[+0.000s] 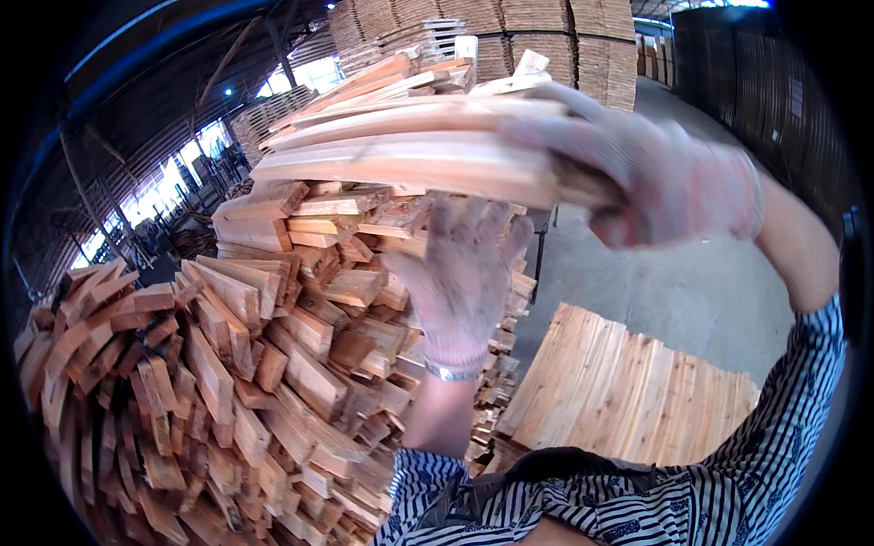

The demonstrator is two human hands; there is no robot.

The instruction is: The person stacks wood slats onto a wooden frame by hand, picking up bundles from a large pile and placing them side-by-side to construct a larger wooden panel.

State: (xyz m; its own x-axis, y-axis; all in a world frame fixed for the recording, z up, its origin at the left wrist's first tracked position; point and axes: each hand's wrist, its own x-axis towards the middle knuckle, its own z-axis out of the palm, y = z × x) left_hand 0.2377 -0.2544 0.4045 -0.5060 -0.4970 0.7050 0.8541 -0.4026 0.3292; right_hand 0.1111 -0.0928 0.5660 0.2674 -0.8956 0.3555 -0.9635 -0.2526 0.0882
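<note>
- Long, pale, flat wooden boards (pixel 401 159) are extending leftward across upper centre.
- White-gloved right hand (pixel 669 182) is wrapping fingers around their right end.
- White-gloved left hand (pixel 466 278) is spreading fingers open below, contact unclear.

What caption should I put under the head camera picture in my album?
Gloved right hand grips wooden boards, gloved left hand just below, with a big woodpile alongside.
</note>
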